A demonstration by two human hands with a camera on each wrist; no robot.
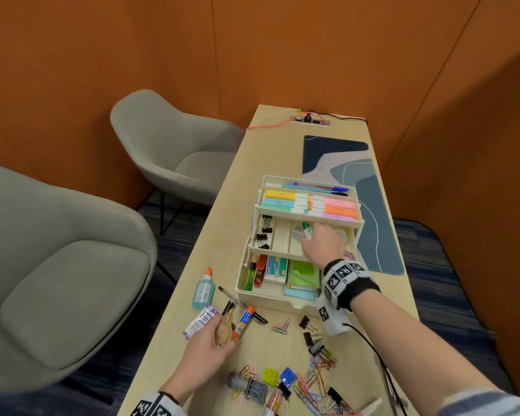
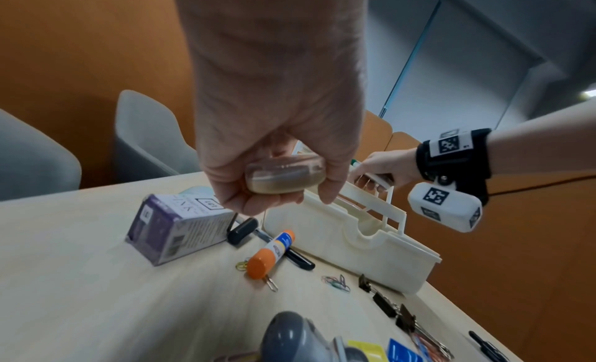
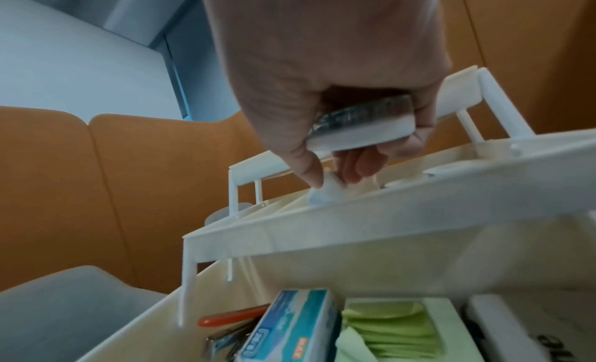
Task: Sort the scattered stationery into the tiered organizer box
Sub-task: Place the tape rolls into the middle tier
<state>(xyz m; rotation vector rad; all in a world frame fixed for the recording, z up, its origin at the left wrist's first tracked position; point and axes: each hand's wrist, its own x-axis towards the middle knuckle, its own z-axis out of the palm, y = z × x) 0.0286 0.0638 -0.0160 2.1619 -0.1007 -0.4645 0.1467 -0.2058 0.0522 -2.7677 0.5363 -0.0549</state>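
Observation:
The cream tiered organizer box (image 1: pixel 270 298) stands open on the desk, with highlighters and pens in its top tray. My right hand (image 1: pixel 318 240) reaches into the right compartment of the middle tray (image 3: pixel 322 222). It grips a flat round white case with a clear lid (image 3: pixel 361 130), and a green-capped item (image 1: pixel 306 227) sticks up by its fingers. Its fingertips (image 3: pixel 314 176) touch a small white piece in the tray. My left hand (image 1: pixel 219 333) hovers over the desk in front of the box and grips a clear tub of tan rubber bands (image 2: pixel 285 175).
In front of the box lie a blue glue bottle (image 1: pixel 203 289), a purple ink box (image 1: pixel 199 321), a glue stick (image 1: pixel 244 321) and a black pen (image 1: pixel 233 298). Binder clips (image 1: pixel 311 334), paper clips and small sharpeners (image 1: pixel 270 376) litter the near desk. Grey chairs stand on the left.

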